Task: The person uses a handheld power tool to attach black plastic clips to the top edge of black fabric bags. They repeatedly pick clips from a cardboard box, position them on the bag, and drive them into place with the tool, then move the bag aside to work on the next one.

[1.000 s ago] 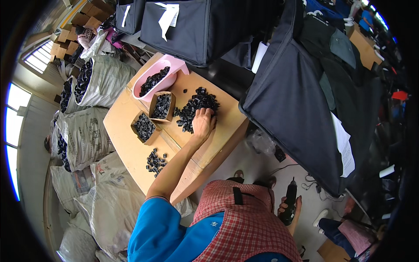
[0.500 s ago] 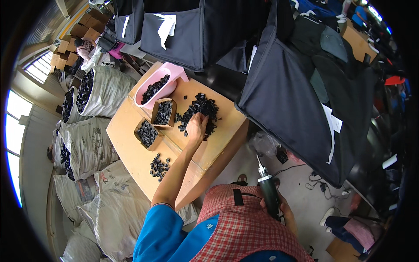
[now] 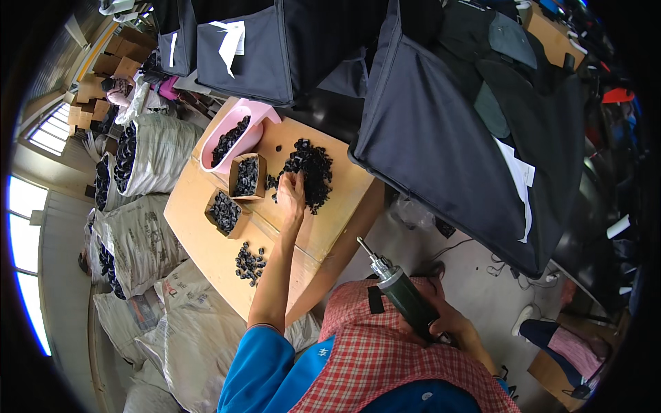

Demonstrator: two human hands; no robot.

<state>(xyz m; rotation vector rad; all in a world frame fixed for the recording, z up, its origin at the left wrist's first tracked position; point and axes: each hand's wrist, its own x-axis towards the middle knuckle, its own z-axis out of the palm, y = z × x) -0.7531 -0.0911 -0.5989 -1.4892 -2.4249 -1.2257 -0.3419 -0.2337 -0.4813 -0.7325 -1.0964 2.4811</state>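
Observation:
My left hand is at the left edge of a loose pile of small black plastic pieces on a cardboard box top. Its fingers are pinched together, and whatever lies between them is too small to make out. In front of my apron, my right hand is wrapped round a dark green electric screwdriver, its bit pointing up and to the left. Left of the pile stand two small open cardboard boxes filled with black pieces, and a pink plastic scoop holding more. A smaller scatter of black pieces lies nearer me.
Large black fabric bags with white tags hang over the far and right sides. Woven sacks of black parts crowd the left. Cables run over the floor at right. Another person's leg and shoe show at lower right.
My left hand has drawn left from the middle of the pile to its edge. The screwdriver has tilted further left and moved closer to the box. The whole view has shifted slightly.

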